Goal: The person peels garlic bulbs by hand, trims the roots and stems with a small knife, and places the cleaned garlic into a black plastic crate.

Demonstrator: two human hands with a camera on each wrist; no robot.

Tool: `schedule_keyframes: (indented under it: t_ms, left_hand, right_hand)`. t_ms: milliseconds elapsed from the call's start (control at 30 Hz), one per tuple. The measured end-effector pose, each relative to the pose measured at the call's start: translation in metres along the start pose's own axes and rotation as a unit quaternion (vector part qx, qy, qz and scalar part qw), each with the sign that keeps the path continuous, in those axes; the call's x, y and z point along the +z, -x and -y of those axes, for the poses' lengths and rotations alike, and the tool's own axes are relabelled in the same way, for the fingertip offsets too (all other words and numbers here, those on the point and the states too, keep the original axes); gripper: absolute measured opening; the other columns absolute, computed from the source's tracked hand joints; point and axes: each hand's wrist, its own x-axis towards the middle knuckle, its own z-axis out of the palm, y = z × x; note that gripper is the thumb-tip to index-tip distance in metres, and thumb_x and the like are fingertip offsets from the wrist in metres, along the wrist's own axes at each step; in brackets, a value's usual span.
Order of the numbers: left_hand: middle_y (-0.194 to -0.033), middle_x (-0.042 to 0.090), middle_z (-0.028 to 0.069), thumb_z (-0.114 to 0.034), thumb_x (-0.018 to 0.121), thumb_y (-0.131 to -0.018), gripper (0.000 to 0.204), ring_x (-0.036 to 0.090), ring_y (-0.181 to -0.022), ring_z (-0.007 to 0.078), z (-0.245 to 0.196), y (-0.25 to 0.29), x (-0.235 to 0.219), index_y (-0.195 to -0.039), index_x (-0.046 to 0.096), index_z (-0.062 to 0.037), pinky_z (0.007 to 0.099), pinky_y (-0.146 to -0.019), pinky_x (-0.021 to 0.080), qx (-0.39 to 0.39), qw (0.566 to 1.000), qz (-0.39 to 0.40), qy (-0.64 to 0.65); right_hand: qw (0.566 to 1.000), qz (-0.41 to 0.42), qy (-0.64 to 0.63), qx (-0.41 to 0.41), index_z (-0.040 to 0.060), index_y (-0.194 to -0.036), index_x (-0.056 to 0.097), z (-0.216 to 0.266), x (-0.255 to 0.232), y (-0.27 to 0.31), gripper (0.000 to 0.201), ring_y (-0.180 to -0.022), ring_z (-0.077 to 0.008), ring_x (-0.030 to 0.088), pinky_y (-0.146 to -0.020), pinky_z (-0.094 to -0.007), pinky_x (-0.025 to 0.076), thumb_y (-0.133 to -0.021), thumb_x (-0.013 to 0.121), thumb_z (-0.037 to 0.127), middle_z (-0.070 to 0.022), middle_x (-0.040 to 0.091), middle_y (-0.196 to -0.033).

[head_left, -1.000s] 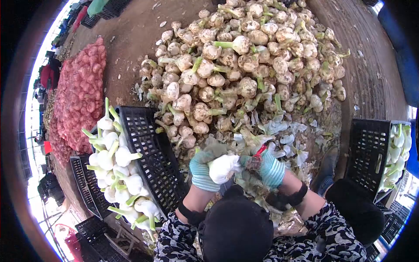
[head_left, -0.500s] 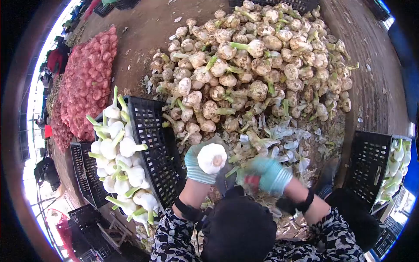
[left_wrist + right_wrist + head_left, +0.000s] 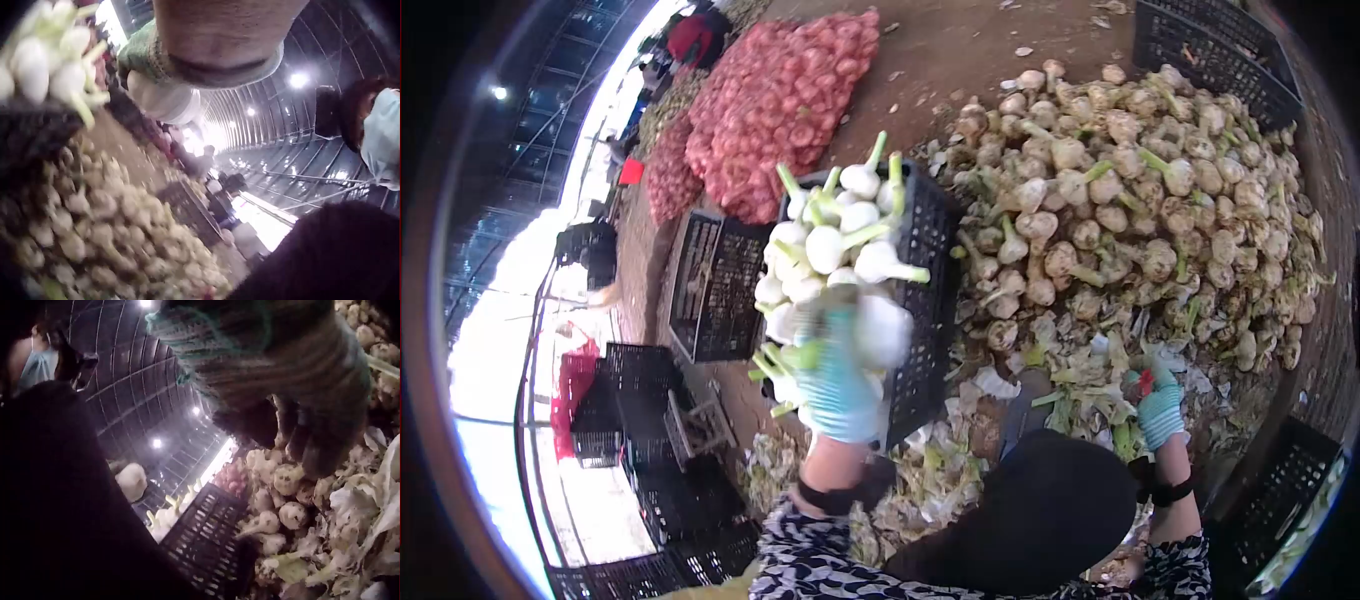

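Above the black crate (image 3: 928, 330) filled with white garlic, my gloved left hand (image 3: 837, 385) holds a white garlic bulb (image 3: 884, 333), its fingers curled round it; both are blurred, so I cannot tell how each finger lies. The bulb is over the crate's near part, beside the trimmed bulbs (image 3: 825, 248) piled there, their short green stalks sticking out. Well to the right of the crate, my gloved right hand (image 3: 1162, 405) has its fingers clamped on a small red object (image 3: 1145, 381), mostly hidden by the glove. Papery scraps (image 3: 1100, 385) lie between that hand and the crate. Beyond the crate's right side spreads a heap of soil-stained bulbs (image 3: 1120, 210); behind it stand red mesh sacks (image 3: 785, 95).
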Motion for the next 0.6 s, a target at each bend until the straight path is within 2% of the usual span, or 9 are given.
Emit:
schedule_keyframes:
  t_ms: [67,167,233,300,367,433,500,533,600]
  left_hand:
    - [-0.084,0.053,0.0047,-0.016,0.049,-0.081,0.014,0.052,-0.071,0.0137,-0.014,-0.024,-0.052,-0.09,0.053,-0.0049,0.0255,-0.063,0.046,0.055,0.99,-0.125,-0.043]
    - [-0.08,0.054,0.0051,-0.016,0.054,-0.078,0.017,0.052,-0.067,0.0137,0.01,-0.064,-0.143,-0.089,0.052,-0.0034,0.0276,-0.057,0.047,0.088,0.951,-0.293,-0.047]
    - [-0.08,0.055,0.0054,-0.019,0.057,-0.076,0.02,0.052,-0.066,0.0139,0.027,-0.08,-0.182,-0.088,0.053,-0.003,0.0286,-0.055,0.047,0.027,0.926,-0.365,-0.094]
    - [-0.077,0.054,0.0049,-0.021,0.061,-0.074,0.023,0.051,-0.062,0.0142,0.06,-0.1,-0.215,-0.087,0.055,-0.0039,0.0281,-0.055,0.045,-0.028,0.939,-0.342,-0.013]
    - [-0.078,0.055,0.0052,-0.021,0.06,-0.075,0.021,0.051,-0.063,0.0147,0.1,-0.12,-0.247,-0.087,0.056,-0.0042,0.0269,-0.058,0.045,-0.014,0.952,-0.234,-0.199]
    - [-0.082,0.054,0.0048,-0.026,0.048,-0.083,0.026,0.052,-0.065,0.0169,0.186,-0.164,-0.32,-0.098,0.052,-0.005,0.0287,-0.058,0.045,-0.094,0.989,-0.073,-0.092]
    - [-0.092,0.055,0.0064,-0.028,0.044,-0.084,0.034,0.053,-0.08,0.0181,0.177,-0.174,-0.334,-0.108,0.048,-0.0044,0.0315,-0.069,0.045,-0.233,0.954,0.16,0.098]
    - [-0.104,0.053,0.0085,-0.032,0.042,-0.084,0.041,0.053,-0.082,0.0177,0.124,-0.133,-0.235,-0.112,0.046,-0.002,0.0313,-0.072,0.045,-0.249,0.966,0.04,0.05]
    - [-0.106,0.052,0.0087,-0.031,0.042,-0.084,0.042,0.053,-0.083,0.0177,0.134,-0.143,-0.219,-0.113,0.045,-0.0016,0.0312,-0.073,0.044,-0.218,0.975,0.031,0.012]
  right_hand:
    - [0.999,0.003,0.047,-0.027,0.0029,-0.089,0.054,0.014,0.003,0.007,0.013,-0.06,-0.011,0.05,-0.052,-0.0225,0.042,-0.079,0.048,0.0,-0.0016,0.054,-0.075]
    - [0.99,-0.016,-0.071,0.118,0.0016,-0.083,0.055,0.012,-0.001,0.004,0.01,-0.057,-0.0139,0.048,-0.053,-0.0239,0.042,-0.078,0.046,0.0,-0.0049,0.052,-0.072]
    - [0.99,-0.018,-0.084,0.115,0.0018,-0.083,0.055,0.0,-0.006,-0.002,0.011,-0.059,-0.0137,0.048,-0.054,-0.0234,0.042,-0.078,0.046,0.0,-0.0066,0.053,-0.073]
    - [0.992,0.001,-0.071,0.103,0.0021,-0.086,0.055,-0.005,-0.008,-0.002,0.015,-0.067,-0.0164,0.051,-0.06,-0.0249,0.043,-0.074,0.048,-0.004,-0.0072,0.054,-0.078]
    - [0.958,0.06,0.276,-0.048,0.0015,-0.091,0.054,0.026,0.009,0.015,0.024,-0.076,-0.0203,0.053,-0.07,-0.028,0.043,-0.069,0.05,-0.006,-0.0086,0.056,-0.083]
    - [0.944,0.093,0.3,-0.102,0.0013,-0.096,0.053,0.041,0.009,0.018,0.034,-0.085,-0.0193,0.052,-0.078,-0.0284,0.041,-0.064,0.051,-0.01,-0.01,0.057,-0.089]
    - [0.936,0.073,0.32,-0.127,0.0022,-0.097,0.052,0.029,-0.005,0.011,0.034,-0.084,-0.0193,0.053,-0.076,-0.0277,0.041,-0.066,0.049,-0.011,-0.0113,0.057,-0.09]
    - [0.957,0.055,0.273,-0.079,0.0025,-0.097,0.052,0.024,-0.013,0.006,0.033,-0.083,-0.0198,0.053,-0.075,-0.0271,0.041,-0.067,0.05,-0.01,-0.0113,0.057,-0.09]
    - [0.969,0.006,0.244,-0.036,0.0032,-0.096,0.052,0.033,-0.018,-0.005,0.03,-0.081,-0.0204,0.054,-0.074,-0.026,0.042,-0.067,0.054,-0.006,-0.0114,0.058,-0.09]
